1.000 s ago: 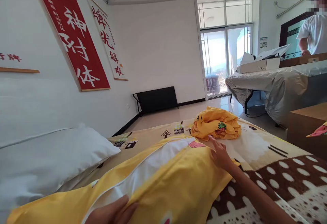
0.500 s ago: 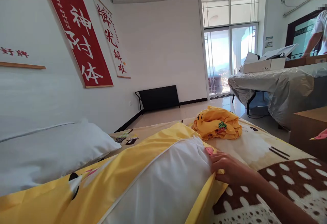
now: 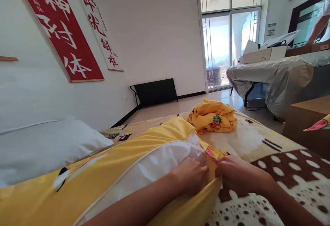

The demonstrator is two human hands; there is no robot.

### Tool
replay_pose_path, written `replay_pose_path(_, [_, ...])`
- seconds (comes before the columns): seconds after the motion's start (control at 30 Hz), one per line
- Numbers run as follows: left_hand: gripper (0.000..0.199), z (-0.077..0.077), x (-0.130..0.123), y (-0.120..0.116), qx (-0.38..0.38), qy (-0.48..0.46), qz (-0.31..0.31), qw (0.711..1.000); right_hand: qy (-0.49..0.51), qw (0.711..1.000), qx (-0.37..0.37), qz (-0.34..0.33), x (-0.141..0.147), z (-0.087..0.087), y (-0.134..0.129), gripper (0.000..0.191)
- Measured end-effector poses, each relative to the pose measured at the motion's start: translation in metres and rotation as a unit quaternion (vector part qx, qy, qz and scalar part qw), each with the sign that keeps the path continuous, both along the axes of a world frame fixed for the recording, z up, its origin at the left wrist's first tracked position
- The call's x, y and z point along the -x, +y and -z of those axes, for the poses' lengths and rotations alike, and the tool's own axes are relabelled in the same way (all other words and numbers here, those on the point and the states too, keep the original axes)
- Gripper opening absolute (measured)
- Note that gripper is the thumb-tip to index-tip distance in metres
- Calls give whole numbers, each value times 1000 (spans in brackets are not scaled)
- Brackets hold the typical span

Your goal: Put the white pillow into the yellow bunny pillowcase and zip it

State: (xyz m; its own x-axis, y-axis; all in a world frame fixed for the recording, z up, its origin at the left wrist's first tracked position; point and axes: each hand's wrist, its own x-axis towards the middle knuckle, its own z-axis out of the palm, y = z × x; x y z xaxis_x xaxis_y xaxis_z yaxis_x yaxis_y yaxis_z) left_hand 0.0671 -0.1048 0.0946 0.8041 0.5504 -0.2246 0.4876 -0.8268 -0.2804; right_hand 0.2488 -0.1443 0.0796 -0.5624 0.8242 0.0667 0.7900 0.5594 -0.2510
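I'm watching the right hand pinching the smooth yellow cover, which is lying on the bed around a white pillow. The left hand, unseen half a second ago, is curling in the opening; I can't tell its grip. Its arm is blocking some pillow. Beyond, a wrinkly orange cloth is lying; farther, a crinkly plastic-wrapped table is standing.

The left hand and right hand are bare (the slim forearms too).
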Motion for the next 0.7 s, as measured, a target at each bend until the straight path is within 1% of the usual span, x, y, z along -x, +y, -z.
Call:
replay_pose_path(0.03, [24, 4, 2, 2, 3, -2, -17, 1000, 7, 1000, 0, 4, -2, 0, 1, 23])
replay_pose_path(0.07, [24, 8, 4, 3, 4, 0, -15, 1000, 22, 1000, -3, 11, -4, 0, 2, 25])
replay_pose_path(0.1, [23, 11, 6, 3, -1, 5, -1, 1000, 39, 999, -9, 21, -5, 1, 4, 27])
replay_pose_path(0.17, [21, 13, 8, -1, -31, 9, 58, 998, 75, 996, -8, 40, -5, 3, 9, 30])
replay_pose_path(0.23, [20, 14, 8, -9, -58, -20, 130, 990, 106, 993, 22, 35, -3, 6, 14, 31])
replay_pose_path(0.3, [19, 13, 8, -19, -45, -57, 179, 981, 156, 986, 47, 16, 2, 10, 18, 30])
replay_pose_path(0.37, [21, 12, 6, -31, -21, -68, 194, 978, 218, 975, 44, -6, 10, 15, 21, 29])
replay_pose_path(0.43, [27, 11, 4, -42, -25, -53, 188, 980, 252, 968, 9, -1, 21, 20, 24, 27])
replay_pose_path(0.47, [30, 12, 3, -47, -35, -44, 181, 982, 247, 969, -18, 24, 26, 23, 26, 27])
replay_pose_path(0.5, [33, 12, 1, -50, -43, -36, 175, 983, 224, 972, -41, 63, 30, 26, 27, 28])
replay_pose_path(0.57, [34, 14, -4, -54, -54, -16, 160, 986, 143, 974, -62, 164, 37, 30, 30, 28])
replay_pose_path(0.63, [32, 16, -9, -54, -57, 15, 149, 987, 53, 968, -36, 242, 39, 32, 31, 25])
replay_pose_path(0.7, [31, 18, -16, -49, -68, 38, 154, 985, -20, 964, 2, 264, 34, 34, 32, 18])
